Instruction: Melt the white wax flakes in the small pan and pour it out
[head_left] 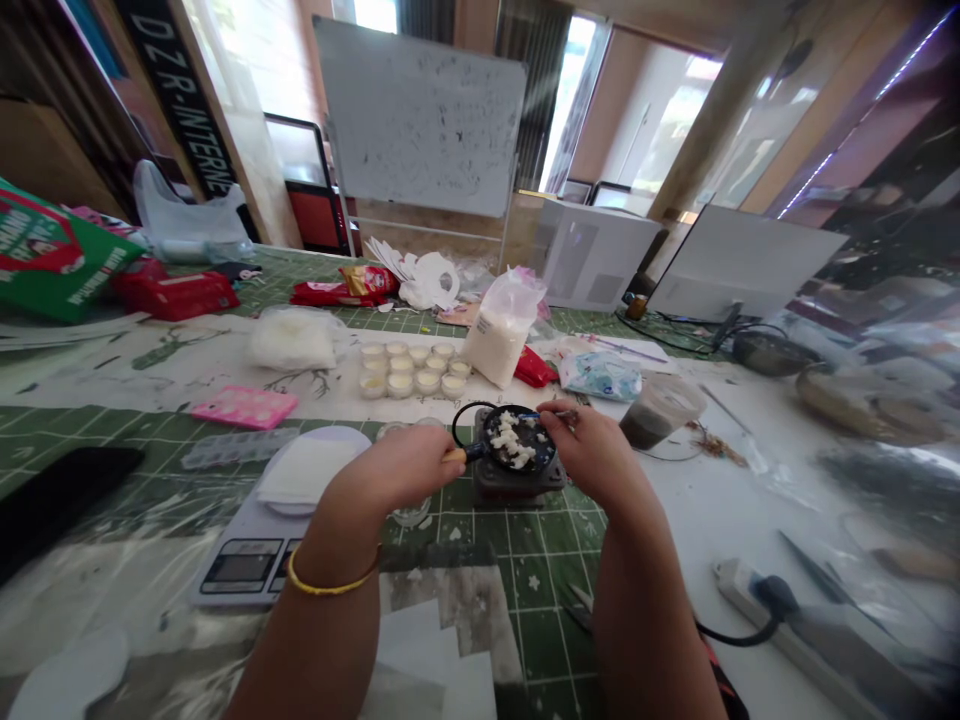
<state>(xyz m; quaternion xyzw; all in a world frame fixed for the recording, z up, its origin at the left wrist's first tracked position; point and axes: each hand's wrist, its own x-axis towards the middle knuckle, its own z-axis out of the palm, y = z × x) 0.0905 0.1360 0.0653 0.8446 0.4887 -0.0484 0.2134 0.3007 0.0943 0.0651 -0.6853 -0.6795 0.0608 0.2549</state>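
My left hand (401,468) is closed round the wooden handle of a small black pan (517,437). The pan holds white flakes and sits on a small dark heater block (519,478) on the green cutting mat. Beside the pan's right rim, my right hand (592,445) pinches a thin metal tool (553,414) whose tip reaches into the flakes. A gold bangle (330,585) circles my left wrist.
A digital scale (259,540) with a white dish stands left of my hands. Behind are several small filled cups (409,368), a bag of white granules (499,335), a pink mould (244,407) and a dark-filled tub (660,412). A power strip (787,610) lies at the right.
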